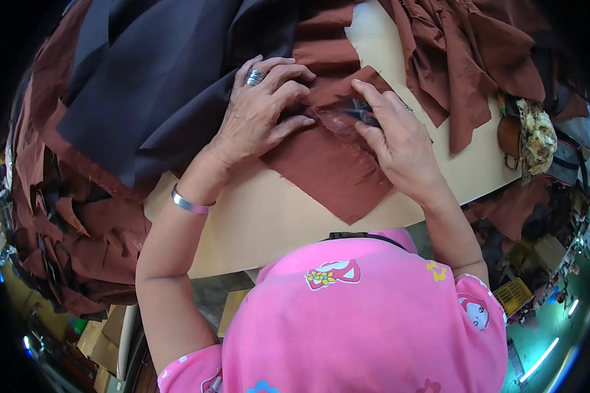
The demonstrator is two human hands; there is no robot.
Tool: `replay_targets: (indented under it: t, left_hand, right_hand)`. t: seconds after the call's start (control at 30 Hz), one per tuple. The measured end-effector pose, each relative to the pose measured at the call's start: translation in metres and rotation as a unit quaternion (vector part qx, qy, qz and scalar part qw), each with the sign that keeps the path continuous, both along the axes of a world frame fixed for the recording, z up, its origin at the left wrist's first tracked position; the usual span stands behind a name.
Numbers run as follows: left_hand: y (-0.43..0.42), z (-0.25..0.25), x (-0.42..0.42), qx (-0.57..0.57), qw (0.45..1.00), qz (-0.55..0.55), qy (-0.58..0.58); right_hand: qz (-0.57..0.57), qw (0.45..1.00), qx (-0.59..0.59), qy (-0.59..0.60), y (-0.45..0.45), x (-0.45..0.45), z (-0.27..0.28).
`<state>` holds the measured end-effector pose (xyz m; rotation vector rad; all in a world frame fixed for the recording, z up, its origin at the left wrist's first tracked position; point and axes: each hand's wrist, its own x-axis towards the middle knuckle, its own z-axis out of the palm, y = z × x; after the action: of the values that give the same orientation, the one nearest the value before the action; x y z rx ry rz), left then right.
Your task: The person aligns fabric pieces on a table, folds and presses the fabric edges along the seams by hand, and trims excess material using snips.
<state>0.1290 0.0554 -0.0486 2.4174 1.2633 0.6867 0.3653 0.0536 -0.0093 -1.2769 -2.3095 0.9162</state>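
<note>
My left hand (262,105), with a ring and a bracelet, is bent over a reddish-brown cloth (337,164). Its thumb and fingertips press on the cloth and gather it beside a raised, frayed seam. Small dark snips (357,109) sit in my right hand (396,134), between thumb and fingers, with the pointed blades towards the left hand. The blades lie close over the seam; whether they touch it I cannot tell. Part of the snips is hidden inside the right hand.
Dark navy cloth (170,92) covers the left of the pale tabletop (255,216). More brown cloth (462,59) lies at the upper right. Brown pieces (78,229) hang in a heap at the left. A small brown pouch (509,137) is at the right edge. Cardboard boxes (103,340) stand below.
</note>
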Motion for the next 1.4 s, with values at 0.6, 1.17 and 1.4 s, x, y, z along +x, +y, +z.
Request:
replay_targets:
  t: [0.6,1.17,1.4]
  left_hand:
    - [0.0,-0.001,-0.001,0.0,1.0,0.003,-0.007]
    - [0.0,0.0,-0.001,-0.011,1.0,0.003,-0.023]
    - [0.001,-0.003,0.0,0.0,0.999,0.015,-0.044]
  right_hand:
    - [-0.001,0.988,0.148,-0.05,-0.012,-0.002,-0.014]
    - [0.039,0.973,0.209,-0.089,-0.009,-0.013,-0.018]
    - [0.019,0.978,0.198,-0.063,-0.008,-0.019,-0.02]
